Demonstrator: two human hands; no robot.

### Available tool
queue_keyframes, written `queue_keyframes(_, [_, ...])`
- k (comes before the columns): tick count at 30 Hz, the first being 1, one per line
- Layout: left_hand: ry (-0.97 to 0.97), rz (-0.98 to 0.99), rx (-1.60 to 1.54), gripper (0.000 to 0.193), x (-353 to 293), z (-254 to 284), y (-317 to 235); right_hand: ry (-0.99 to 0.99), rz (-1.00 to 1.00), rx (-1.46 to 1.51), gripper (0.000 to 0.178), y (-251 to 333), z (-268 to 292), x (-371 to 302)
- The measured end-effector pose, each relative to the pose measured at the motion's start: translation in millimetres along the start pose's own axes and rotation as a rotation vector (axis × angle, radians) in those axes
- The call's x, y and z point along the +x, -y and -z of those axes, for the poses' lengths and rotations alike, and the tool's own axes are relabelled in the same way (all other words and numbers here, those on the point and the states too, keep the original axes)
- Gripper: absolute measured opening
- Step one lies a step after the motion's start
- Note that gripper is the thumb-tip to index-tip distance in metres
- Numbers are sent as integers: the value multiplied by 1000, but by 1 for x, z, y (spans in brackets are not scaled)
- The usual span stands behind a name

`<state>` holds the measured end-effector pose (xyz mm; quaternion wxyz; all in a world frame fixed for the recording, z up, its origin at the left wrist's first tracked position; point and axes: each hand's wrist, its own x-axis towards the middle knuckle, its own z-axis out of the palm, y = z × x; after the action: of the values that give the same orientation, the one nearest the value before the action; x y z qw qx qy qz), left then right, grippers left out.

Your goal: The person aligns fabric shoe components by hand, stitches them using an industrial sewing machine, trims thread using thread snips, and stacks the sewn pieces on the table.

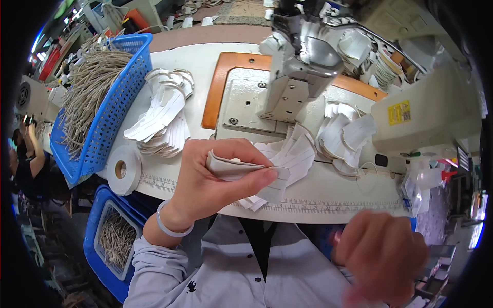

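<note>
My left hand (215, 177), with a light band round its wrist, is raised over the near edge of the white sewing table. Thumb and fingers pinch a curved, folded white cut piece (228, 170), flat and fabric-like, its kind not clear. Just beyond and below it, more white cut pieces (298, 156) lie fanned on the table in front of the sewing machine (303, 77). My right hand (382, 256) is lower right, off the table's near edge. It is smeared by motion, so its fingers and anything in them cannot be made out.
Stacks of white pieces lie left (164, 115) and right (349, 133) of the machine. A blue basket (110, 115) of beige cords and a white tape roll (124, 170) stand at left. Below is a blue bin (92, 246). Another person (33, 159) is at far left.
</note>
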<state>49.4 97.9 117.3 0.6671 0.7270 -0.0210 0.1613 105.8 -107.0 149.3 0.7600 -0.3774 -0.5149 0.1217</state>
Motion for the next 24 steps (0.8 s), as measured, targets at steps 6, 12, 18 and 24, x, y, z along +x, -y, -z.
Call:
queue_keyframes(6, [0,22,2,6,-8,1,3,-536,-502,25,5,55,-92,31])
queue_keyframes(12, [-6,-9,27,5,-10,-1,2,-652,-560,-425,4,105,-105,-38])
queue_keyframes(18, [-22,-20,39,5,-16,2,3,-520,-273,-205,5,59,-91,15])
queue_keyframes(24, [-28,-21,32,5,-17,8,6,-391,9,-14,7,29,-83,32])
